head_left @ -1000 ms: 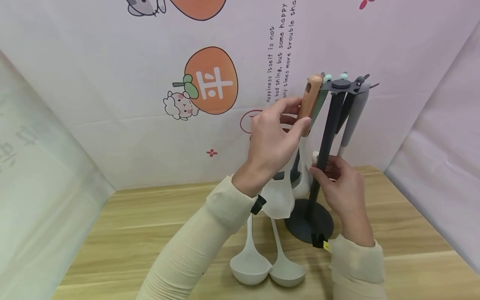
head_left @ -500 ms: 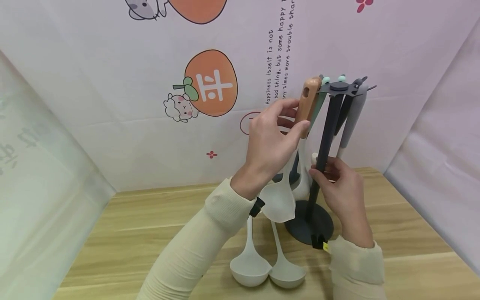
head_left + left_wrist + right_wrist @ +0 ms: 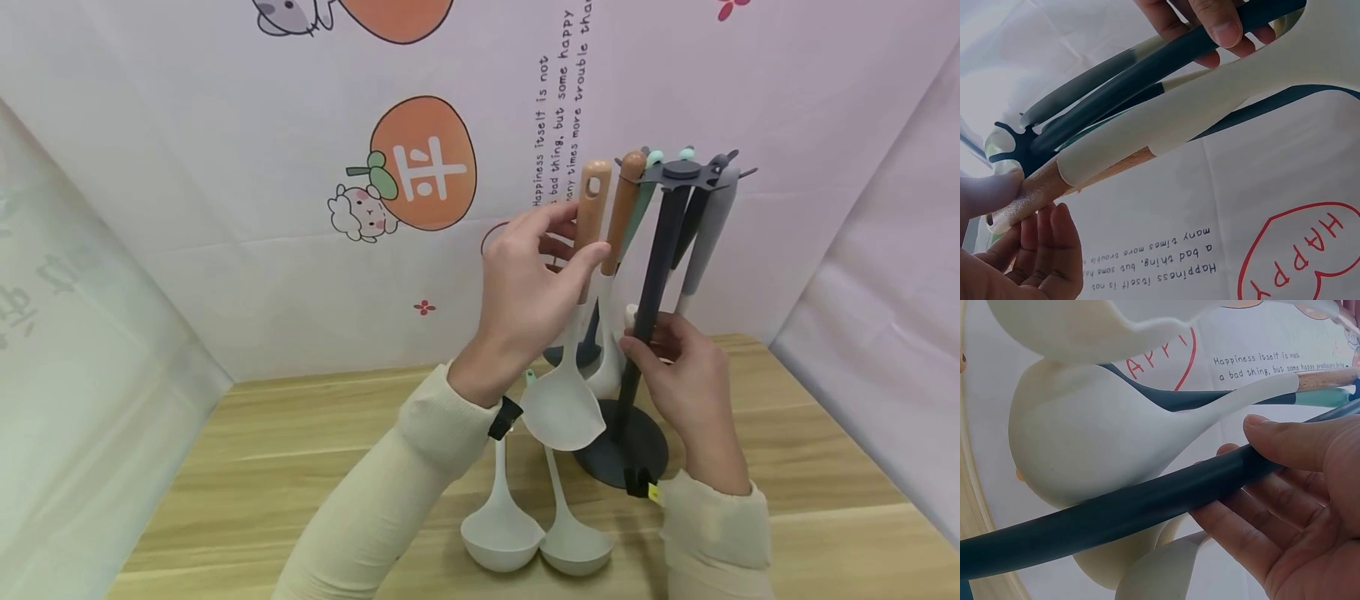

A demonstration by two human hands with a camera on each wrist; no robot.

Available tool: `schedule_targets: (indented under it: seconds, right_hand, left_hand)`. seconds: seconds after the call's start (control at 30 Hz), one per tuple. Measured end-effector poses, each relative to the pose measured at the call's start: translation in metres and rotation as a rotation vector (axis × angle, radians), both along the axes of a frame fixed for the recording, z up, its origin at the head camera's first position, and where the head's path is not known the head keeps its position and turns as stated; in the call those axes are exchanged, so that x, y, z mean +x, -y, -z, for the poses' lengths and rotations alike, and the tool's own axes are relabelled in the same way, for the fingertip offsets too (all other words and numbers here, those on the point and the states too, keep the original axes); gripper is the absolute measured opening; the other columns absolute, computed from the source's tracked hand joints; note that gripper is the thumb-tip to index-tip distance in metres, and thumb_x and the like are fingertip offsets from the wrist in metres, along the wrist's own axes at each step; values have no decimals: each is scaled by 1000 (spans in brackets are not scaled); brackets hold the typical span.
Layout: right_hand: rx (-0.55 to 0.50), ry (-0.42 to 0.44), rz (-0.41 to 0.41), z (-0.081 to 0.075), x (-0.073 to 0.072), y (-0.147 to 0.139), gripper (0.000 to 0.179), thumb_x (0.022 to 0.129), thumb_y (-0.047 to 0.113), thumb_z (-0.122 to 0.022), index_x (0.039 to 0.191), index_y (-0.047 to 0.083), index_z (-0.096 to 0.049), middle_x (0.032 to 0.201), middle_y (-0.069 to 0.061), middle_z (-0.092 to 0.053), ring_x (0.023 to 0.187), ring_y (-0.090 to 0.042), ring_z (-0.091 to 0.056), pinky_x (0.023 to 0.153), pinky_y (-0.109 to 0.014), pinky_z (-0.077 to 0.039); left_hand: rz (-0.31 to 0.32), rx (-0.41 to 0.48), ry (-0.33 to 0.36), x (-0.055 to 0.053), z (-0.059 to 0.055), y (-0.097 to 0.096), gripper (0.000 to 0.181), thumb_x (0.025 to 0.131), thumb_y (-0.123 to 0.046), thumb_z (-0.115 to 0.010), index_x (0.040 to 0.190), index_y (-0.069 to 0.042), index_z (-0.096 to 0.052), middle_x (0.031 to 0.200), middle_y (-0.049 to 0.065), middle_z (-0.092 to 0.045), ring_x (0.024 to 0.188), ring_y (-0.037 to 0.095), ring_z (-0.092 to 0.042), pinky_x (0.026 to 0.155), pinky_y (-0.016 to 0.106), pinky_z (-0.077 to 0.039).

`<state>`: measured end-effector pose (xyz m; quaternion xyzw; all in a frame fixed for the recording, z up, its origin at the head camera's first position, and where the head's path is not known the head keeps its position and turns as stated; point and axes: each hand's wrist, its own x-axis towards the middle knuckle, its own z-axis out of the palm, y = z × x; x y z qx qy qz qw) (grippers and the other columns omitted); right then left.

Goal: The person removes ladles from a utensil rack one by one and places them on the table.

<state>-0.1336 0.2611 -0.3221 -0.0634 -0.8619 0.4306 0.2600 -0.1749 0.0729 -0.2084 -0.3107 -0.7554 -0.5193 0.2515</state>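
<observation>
In the head view my left hand grips the wooden handle of a white spatula, its broad head hanging downward. The spatula is just left of a dark utensil stand. My right hand holds the stand's pole partway down, with thumb and fingers around it. From the right wrist, the dark pole passes between that hand's thumb and fingers. A white ladle with a wooden handle hangs on the stand beside the spatula. The left wrist view shows my left thumb and fingers pinching the spatula's wooden handle.
Two pale ladles lie side by side on the wooden table, in front of the stand's round base. Other utensils with grey, green and black handles hang from the rack. A printed cloth rises behind.
My left hand has shifted a little left with the spatula, and its handle now stands apart from the hanging ladle's handle and the rack. My right hand stays on the pole.
</observation>
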Motion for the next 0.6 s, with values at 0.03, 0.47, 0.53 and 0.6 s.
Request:
schedule_targets:
  seconds: [0.03, 0.47, 0.53, 0.6]
  right_hand:
    - [0, -4, 0, 0, 0, 0, 36, 98, 21, -76, 128, 2, -69, 117, -22, -77, 109, -38, -75, 77, 7, -42]
    - [-7, -30, -13, 1, -2, -1, 35, 97, 19, -77, 126, 2, -70, 111, -20, -80, 80, 28, -55, 76, 4, -46]
    - [-11, -26, -16, 1, -2, -1, 36, 97, 19, -77, 127, 1, -70, 113, -20, -79, 81, 28, -56, 76, 4, -46]
    - [-14, -25, -18, 2, -3, -1, 36, 97, 20, -77, 128, 1, -70, 114, -21, -79, 81, 28, -56, 76, 4, -46]
  left_hand:
    - [-5, 4, 3, 1, 0, 2, 44, 93, -14, -82, 131, 2, -68, 113, 15, -73, 96, 19, -72, 80, 17, -62]
    - [-46, 81, 60, -11, 11, 45, 40, 91, -14, -84, 127, -1, -70, 114, 12, -76, 98, 21, -73, 84, 27, -64]
    - [-61, 84, 63, -15, 15, 54, 41, 91, -15, -85, 127, -2, -71, 112, 12, -77, 97, 21, -73, 85, 30, -64]
    - [-81, 89, 68, -19, 19, 63, 41, 90, -16, -86, 126, -2, -72, 110, 13, -77, 94, 22, -74, 84, 32, -65]
